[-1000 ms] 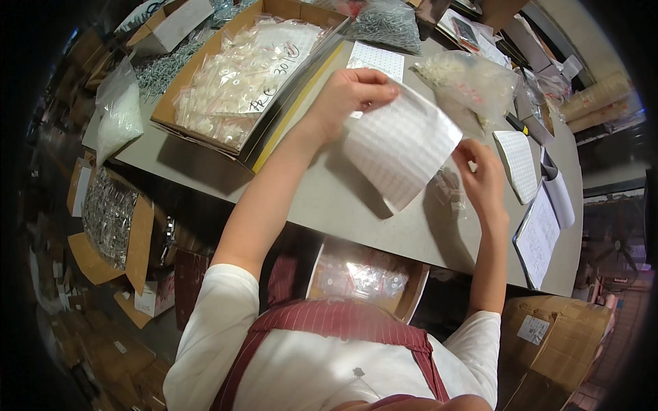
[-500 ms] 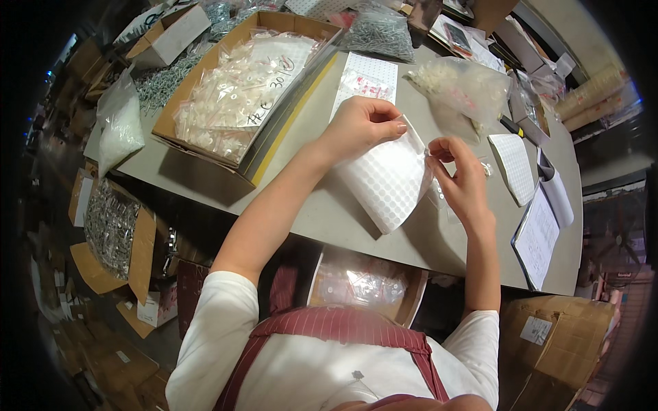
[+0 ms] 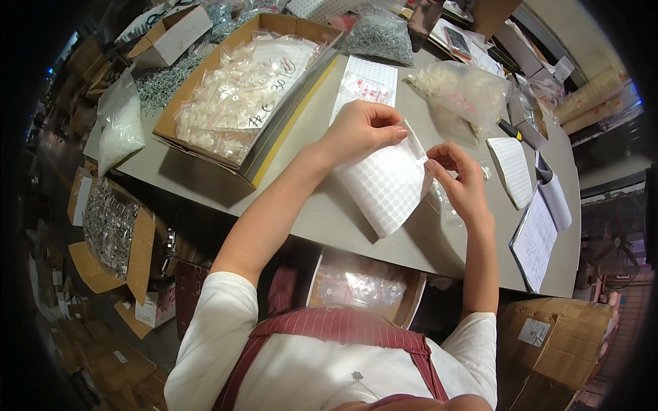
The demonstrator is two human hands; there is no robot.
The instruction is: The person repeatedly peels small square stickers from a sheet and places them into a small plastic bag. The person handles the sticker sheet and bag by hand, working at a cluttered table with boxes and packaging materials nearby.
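Note:
A white sheet of round stickers [image 3: 387, 188] is held up at a tilt above the table, curling along its length. My left hand [image 3: 364, 133] pinches its upper edge between thumb and fingers. At the sheet's right edge, the thumb and forefinger of my right hand [image 3: 462, 179] are drawn together on the border; whether a single sticker is between them is too small to see. Under and beside the right hand lie small clear bags with white washers [image 3: 451, 214], partly hidden. Another dotted sheet with red marks [image 3: 367, 85] lies flat beyond my left hand.
A cardboard box of bagged white parts [image 3: 233, 96] stands at the left. Bags of screws [image 3: 379, 38] and white pieces [image 3: 462, 89] lie at the back. To the right are a curled sticker sheet [image 3: 510, 170], a cutter [image 3: 510, 129] and a clipboard [image 3: 538, 236]. An open drawer [image 3: 317, 277] is below the edge.
Both hands have shifted only slightly toward me, with the sheet lowering a little. The sheet's upper right edge is tilted a bit differently, and my right fingers stay at that edge.

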